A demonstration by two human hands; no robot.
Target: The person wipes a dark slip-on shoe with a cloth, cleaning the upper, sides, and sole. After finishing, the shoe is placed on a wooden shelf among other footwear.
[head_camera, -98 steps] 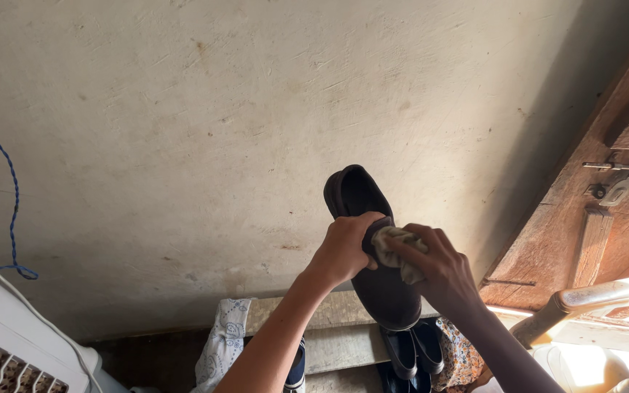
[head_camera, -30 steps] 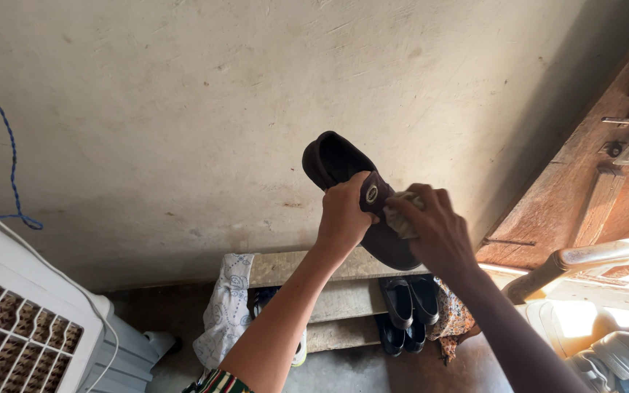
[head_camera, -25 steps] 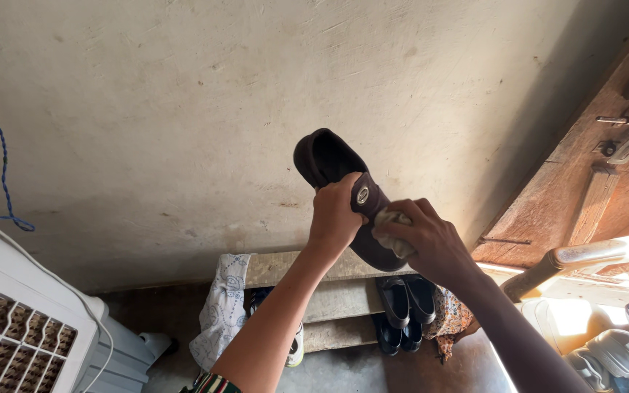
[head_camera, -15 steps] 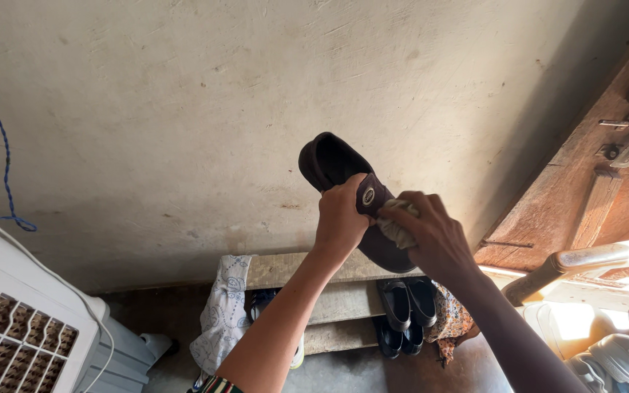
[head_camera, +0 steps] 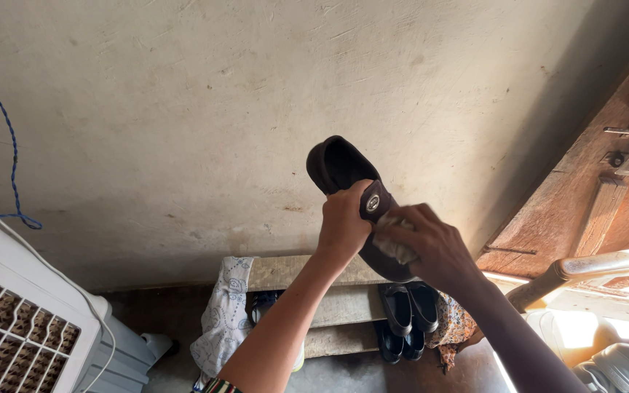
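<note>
A person holds a dark brown slip-on shoe with a round metal emblem (head_camera: 354, 200) up in front of a rough, stained plaster wall (head_camera: 220, 109), just right of frame centre. The left hand (head_camera: 343, 225) has a closed grip round the shoe's middle, fingers wrapped over the upper beside the emblem. The right hand (head_camera: 427, 247), at 4 o'clock from the left, is curled tight on a small crumpled pale cloth (head_camera: 394, 244) and presses it against the shoe's side; toe end points to 11 o'clock, heel end sits under the right hand's palm.

Below the shoe, at 6 o'clock, stands a low wooden shoe rack w/ plank shelves (head_camera: 307, 273). A pair of black shoes (head_camera: 409, 309) sits on its middle shelf, another dark pair below; a white patterned cloth (head_camera: 223, 320) hangs off the rack's left end. A white ribbed air cooler w/ grille front (head_camera: 30, 327) fills the 8 o'clock corner, a blue cord (head_camera: 12, 153) hanging on the wall above it at 9 o'clock. At 3 o'clock, a brown wooden door w/ metal latch (head_camera: 606, 182); a wooden handle (head_camera: 584, 269) crosses beneath it.
</note>
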